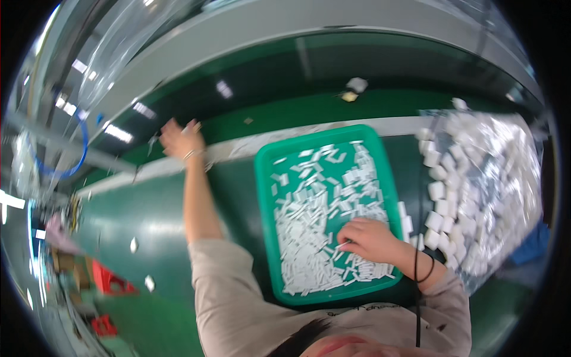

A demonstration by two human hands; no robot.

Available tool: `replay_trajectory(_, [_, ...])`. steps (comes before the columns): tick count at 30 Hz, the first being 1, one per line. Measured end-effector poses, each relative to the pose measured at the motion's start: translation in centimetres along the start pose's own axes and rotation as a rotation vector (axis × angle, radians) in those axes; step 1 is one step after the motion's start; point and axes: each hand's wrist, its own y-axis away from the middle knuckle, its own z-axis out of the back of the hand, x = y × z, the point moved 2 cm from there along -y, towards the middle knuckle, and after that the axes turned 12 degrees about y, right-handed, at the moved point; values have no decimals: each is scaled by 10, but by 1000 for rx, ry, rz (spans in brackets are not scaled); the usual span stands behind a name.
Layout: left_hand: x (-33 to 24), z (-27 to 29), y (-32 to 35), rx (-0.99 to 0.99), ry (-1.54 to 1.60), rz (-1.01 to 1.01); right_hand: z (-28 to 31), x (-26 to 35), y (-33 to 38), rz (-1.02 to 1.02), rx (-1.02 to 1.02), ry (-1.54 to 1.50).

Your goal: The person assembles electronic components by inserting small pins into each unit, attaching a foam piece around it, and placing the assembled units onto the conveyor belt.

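Observation:
My left arm stretches far forward, and my left hand (181, 141) is over the far dark green belt (238, 122), past a pale divider strip. Its fingers look spread, slightly blurred, with nothing clearly in them. A small pale thing (153, 143) lies just left of the fingertips. My right hand (372, 239) is inside a green plastic tray (266, 226), fingertips pinched on a small white strip (344, 244). Many small white rectangular pieces (302, 238) cover the tray's floor, heaped thickest at the near left. The palm hides some of them.
Right of the tray, a clear plastic bag (499, 178) lies with many white blocks (437, 190) beside and under it. A grey and yellow item (355, 88) sits on the far belt. Two white pieces (134, 244) lie on the near green surface. A red stool (110, 279) stands at left.

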Motion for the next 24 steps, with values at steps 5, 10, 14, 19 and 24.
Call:
replay_trajectory(5, [31,-11,-31,66,-380,-189,-4,-18,17,86,-36,14])
replay_trajectory(10, [112,-51,-39,297,-457,87,-1,-14,18,12,16,-8])
replay_trajectory(14, [114,-76,-33,440,-501,204,-4,-16,24,-9,4,-16])
replay_trajectory(19, [166,-89,-52,647,-366,240,-5,-15,17,36,-23,24])
replay_trajectory(24, [94,-61,-43,631,-476,332,-5,-17,21,51,-18,18])
